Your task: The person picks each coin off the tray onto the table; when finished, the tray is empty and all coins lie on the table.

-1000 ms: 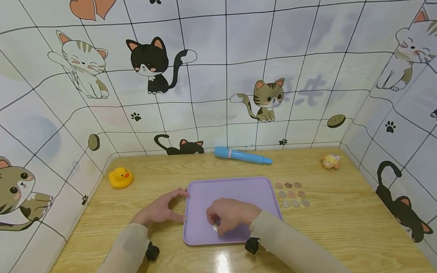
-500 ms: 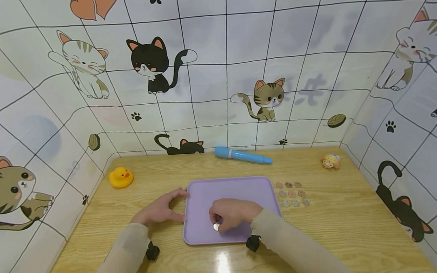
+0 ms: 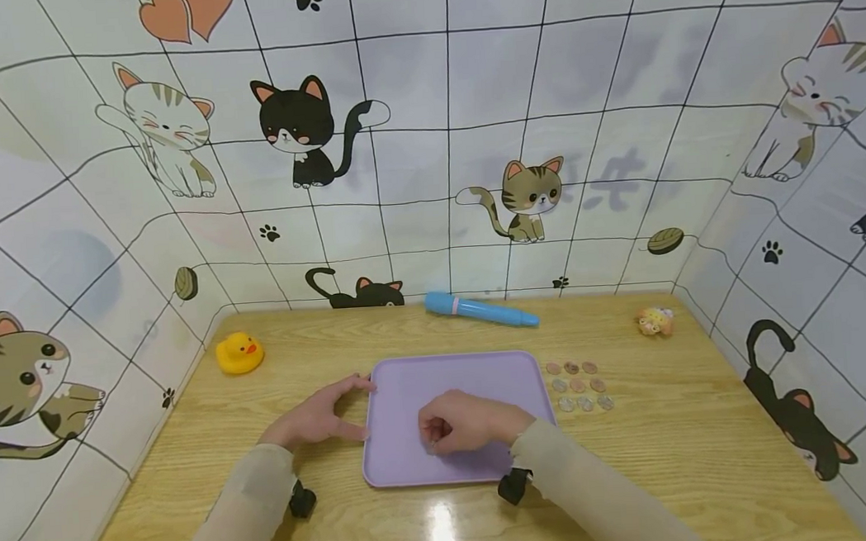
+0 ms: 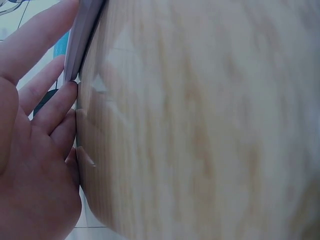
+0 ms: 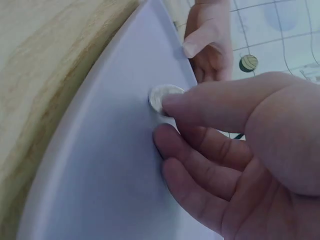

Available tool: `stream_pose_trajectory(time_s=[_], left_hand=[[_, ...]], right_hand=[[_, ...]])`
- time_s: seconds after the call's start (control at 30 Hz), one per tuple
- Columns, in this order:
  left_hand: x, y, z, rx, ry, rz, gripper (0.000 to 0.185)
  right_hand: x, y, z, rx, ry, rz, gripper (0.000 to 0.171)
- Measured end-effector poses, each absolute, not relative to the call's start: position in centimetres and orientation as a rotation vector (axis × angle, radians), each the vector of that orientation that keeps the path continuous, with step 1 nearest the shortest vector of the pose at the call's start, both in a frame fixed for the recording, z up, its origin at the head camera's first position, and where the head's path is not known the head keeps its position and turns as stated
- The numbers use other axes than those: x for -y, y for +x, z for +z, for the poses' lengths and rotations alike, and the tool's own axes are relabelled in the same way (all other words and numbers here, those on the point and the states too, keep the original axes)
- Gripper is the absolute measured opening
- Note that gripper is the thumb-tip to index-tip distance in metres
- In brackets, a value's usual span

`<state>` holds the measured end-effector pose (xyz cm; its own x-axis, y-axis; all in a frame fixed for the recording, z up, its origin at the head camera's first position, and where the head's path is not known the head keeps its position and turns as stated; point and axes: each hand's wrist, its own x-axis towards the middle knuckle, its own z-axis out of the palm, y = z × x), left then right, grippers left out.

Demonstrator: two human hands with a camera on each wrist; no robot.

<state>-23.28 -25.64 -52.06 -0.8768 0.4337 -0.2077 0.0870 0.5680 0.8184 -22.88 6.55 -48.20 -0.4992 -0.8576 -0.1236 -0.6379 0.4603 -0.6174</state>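
Observation:
Over the lilac tray [image 3: 403,384] my right hand [image 3: 466,422] pinches a silver coin [image 5: 159,96] between thumb and fingers. The right wrist view shows the coin's edge at or very near the tray surface; I cannot tell if it touches. From the head view the coin is mostly hidden by the fingers. My left hand [image 3: 319,415] spreads thumb and forefinger against the tray's left rim, with nothing gripped. Just right of the tray, several coins [image 3: 577,385] lie flat in three rows, copper-coloured and silver.
On the wooden table [image 3: 711,435], a blue marker-shaped pen [image 3: 483,309] lies behind the tray. A yellow rubber duck [image 3: 240,353] stands back left, and a small pinkish-yellow figure [image 3: 655,321] back right. Cat-patterned walls [image 3: 425,138] enclose the back and sides.
My right hand has shifted slightly right over the tray, and the coin under its fingertips has gone mostly out of sight in the head view. The left hand stays put.

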Motion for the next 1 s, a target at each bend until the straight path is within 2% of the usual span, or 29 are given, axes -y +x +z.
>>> stream_pose_trajectory(time_s=[0.3, 0.63, 1.0], left_hand=[[25.8, -23.2, -52.4, -2.418, 0.421, 1.229, 0.071], [25.9, -23.4, -52.5, -2.412, 0.423, 1.238, 0.069], [25.6, -23.2, -52.2, -2.403, 0.425, 1.243, 0.070]], right_hand=[[-9.5, -22.9, -48.5, -2.335, -1.176, -0.938, 0.011], [-13.9, -22.7, -47.2, -2.390, -1.111, -1.076, 0.009], [-19.7, -22.9, -47.7, -2.376, -0.987, -1.283, 0.013]])
